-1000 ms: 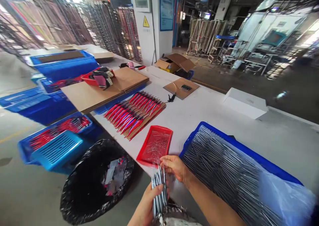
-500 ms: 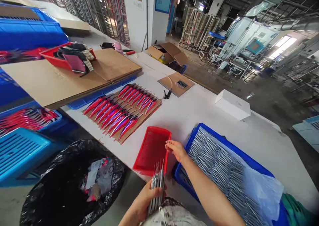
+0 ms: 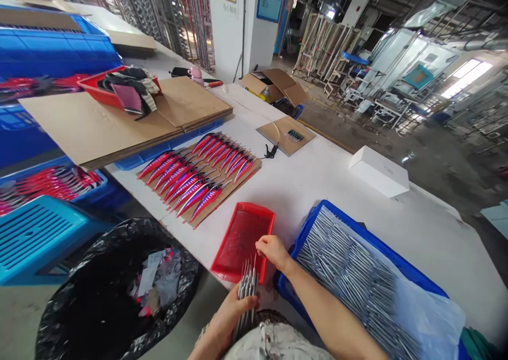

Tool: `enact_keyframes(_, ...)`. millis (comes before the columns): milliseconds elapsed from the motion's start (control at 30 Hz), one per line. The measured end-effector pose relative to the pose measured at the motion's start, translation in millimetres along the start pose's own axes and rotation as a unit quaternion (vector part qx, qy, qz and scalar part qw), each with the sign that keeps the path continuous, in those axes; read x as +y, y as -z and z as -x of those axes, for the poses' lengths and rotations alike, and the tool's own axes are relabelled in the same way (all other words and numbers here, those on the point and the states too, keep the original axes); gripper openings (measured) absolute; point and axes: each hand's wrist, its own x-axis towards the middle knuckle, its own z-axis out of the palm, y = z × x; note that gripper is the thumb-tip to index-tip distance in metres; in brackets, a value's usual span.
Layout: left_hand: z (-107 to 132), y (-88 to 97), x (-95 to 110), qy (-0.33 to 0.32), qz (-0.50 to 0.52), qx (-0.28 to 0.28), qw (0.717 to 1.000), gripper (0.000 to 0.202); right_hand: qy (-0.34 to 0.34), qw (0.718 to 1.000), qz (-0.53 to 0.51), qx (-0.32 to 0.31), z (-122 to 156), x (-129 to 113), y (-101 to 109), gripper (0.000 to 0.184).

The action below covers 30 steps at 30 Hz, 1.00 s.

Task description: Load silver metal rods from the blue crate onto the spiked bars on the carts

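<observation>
A bundle of slim grey metal rods (image 3: pixel 247 288) with thin wire-like tips stands upright in my left hand (image 3: pixel 234 309), whose fingers are wrapped round it near my lap. Just above the tips, my right hand (image 3: pixel 272 250) is closed in a pinch over the right rim of the red tray (image 3: pixel 242 233). Whatever lies between those fingertips is too small to make out; one rod's tip ends right beside them. To the right, a blue crate (image 3: pixel 325 206) lined with clear plastic holds many similar metal rods (image 3: pixel 357 264) laid in rows.
Red and purple fishing lures (image 3: pixel 186 185) lie in rows on cardboard (image 3: pixel 234 190), left of the tray. A bin with a black bag (image 3: pixel 87 296) stands below the table edge. Farther back are a black clamp-like tool (image 3: pixel 272 151), a white box (image 3: pixel 379 172) and stacked boards (image 3: pixel 130 143).
My right hand has moved slightly left and down toward the rod tips, and its fingers have drawn together. My left hand still holds the bundle. The view has shifted slightly.
</observation>
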Motion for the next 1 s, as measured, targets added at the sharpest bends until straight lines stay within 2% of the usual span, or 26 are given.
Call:
enact_keyframes(100, 1, -1.0, 0, 0.014, 0.012, 0.023, 1.0, 0.038, 0.015, 0.998, 0.045, -0.03, -1, -1, 8, 0.02)
enact_keyframes(200, 2, -4.3, 4, 0.014, 0.0, 0.029, 0.999, 0.036, 0.031, 0.993, 0.108, -0.046, 5, 9, 4, 0.018)
enact_keyframes(367, 3, -7.4, 7, 0.019, -0.016, 0.008, 1.0, 0.038, 0.04, 0.989, 0.143, -0.003, 10, 20, -9, 0.013)
enact_keyframes(433, 3, -5.9, 5, 0.024, -0.024, 0.001, 0.999, 0.034, 0.049, 0.992, 0.117, 0.024, 3, 17, -4, 0.015)
enact_keyframes(533, 2, -1.7, 1, 0.044, -0.038, -0.024, 0.998, 0.03, 0.062, 0.994, 0.065, 0.064, -16, 4, 16, 0.021)
enact_keyframes(600, 1, 1.1, 0, 0.062, -0.027, -0.034, 0.997, 0.031, 0.067, 0.994, 0.051, 0.069, -28, -3, 30, 0.022)
enact_keyframes(667, 0, 3.2, 2, 0.07, 0.002, -0.018, 0.997, 0.033, 0.066, 0.996, 0.044, 0.047, -33, -5, 36, 0.02)
enact_keyframes(733, -2, 4.5, 6, 0.07, 0.024, 0.0, 0.997, 0.035, 0.049, 0.999, 0.018, -0.005, -29, 0, 32, 0.019)
enact_keyframes(867, -3, 4.4, 12, 0.069, 0.032, -0.006, 0.997, 0.036, -0.034, 0.986, -0.119, -0.11, -9, 18, 3, 0.018)
enact_keyframes(933, -2, 3.5, 13, 0.07, 0.039, -0.014, 0.997, 0.036, -0.062, 0.976, -0.179, -0.106, -3, 22, -7, 0.017)
enact_keyframes(1000, -3, 2.8, 16, 0.076, 0.037, -0.014, 0.996, 0.036, -0.074, 0.972, -0.211, -0.076, -5, 21, -11, 0.016)
